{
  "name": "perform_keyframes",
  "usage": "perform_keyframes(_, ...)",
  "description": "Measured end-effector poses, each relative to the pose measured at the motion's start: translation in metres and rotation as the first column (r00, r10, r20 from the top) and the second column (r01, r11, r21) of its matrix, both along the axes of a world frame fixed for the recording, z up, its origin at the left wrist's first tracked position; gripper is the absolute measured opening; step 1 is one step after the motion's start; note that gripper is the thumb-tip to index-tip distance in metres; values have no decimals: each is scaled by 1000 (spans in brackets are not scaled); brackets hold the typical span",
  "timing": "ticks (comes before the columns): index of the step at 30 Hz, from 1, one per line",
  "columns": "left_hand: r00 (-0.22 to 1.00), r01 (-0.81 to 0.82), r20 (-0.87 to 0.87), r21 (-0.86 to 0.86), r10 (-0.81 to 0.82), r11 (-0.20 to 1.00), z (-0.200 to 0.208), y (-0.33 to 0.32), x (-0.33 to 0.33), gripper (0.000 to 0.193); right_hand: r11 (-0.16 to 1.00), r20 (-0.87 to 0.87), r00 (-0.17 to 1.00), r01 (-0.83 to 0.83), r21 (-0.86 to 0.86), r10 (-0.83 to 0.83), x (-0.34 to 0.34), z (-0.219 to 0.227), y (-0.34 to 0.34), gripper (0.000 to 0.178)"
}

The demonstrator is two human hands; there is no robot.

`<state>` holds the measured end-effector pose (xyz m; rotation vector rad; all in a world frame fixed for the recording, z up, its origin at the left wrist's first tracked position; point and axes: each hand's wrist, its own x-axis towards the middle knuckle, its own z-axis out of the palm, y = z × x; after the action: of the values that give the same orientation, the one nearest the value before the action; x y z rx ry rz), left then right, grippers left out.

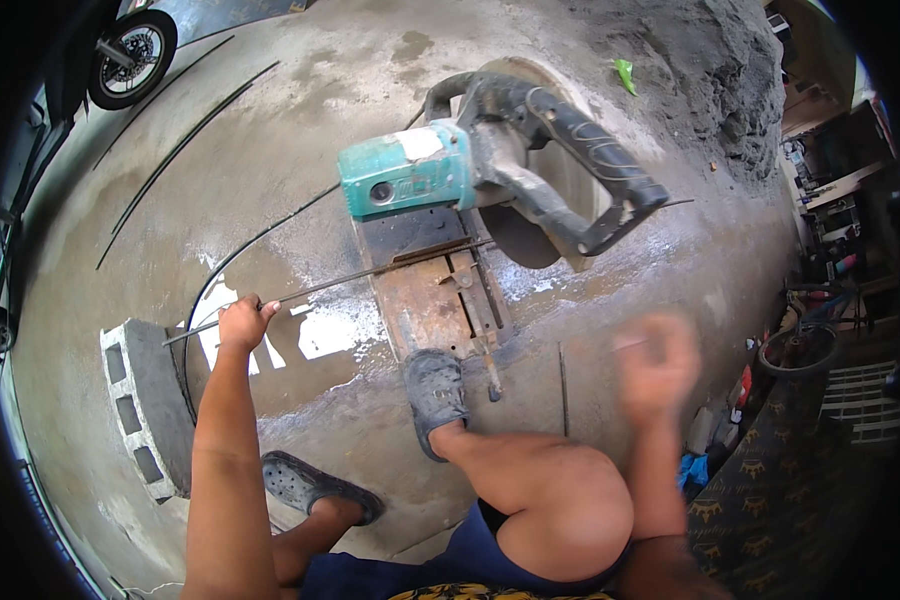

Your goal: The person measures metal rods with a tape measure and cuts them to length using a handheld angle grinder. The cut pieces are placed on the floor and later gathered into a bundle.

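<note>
My left hand (245,322) is closed around a thin steel rod (335,285). The rod's near-left end sticks out past the hand, over a grey hollow concrete block (165,400). Its other end lies across the rusty base (420,315) of a chop saw (405,175) with a teal motor housing. The saw's black handle (605,160) is raised at the right, with the cutting disc (518,240) below it. My right hand (660,365), smeared by motion, is apart from the saw above the floor. My shoe (436,388) rests against the base's near edge.
A black cord (267,226) curves from the saw toward the block. Dark rods (207,119) lie on the concrete floor near a motorcycle wheel (132,62). Another short rod (563,390) is right of my foot. A sand heap (700,90) rises at the far right, near a bicycle wheel (800,368).
</note>
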<state>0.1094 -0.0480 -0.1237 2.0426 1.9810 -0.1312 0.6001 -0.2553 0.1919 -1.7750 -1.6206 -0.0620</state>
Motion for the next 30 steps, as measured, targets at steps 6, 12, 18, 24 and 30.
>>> perform_keyframes(6, 999, 28, -20, 47, -27, 998, -17, -7, -21, 56, 969, -61, 995, -86, -230, 74, -13, 136, 188, 47)
perform_keyframes(12, 998, 69, -23, 123, -66, 990, -22, -3, -40, 56, 589, 0, 999, -27, -808, 45, -62, 110, 283, 55)
perform_keyframes(18, 997, 62, -61, 98, -56, 993, -15, -5, -68, 55, 501, -84, 996, -53, -864, -40, -73, 105, 280, 47)
perform_keyframes(24, 997, 66, -57, 77, -61, 995, -7, -2, -74, 57, 493, -251, 956, -146, -858, -153, -58, 93, 268, 42)
perform_keyframes(30, 995, 45, -87, 56, -40, 997, -6, -9, -74, 58, 549, -213, 954, -66, -833, -209, -61, 33, 184, 47)
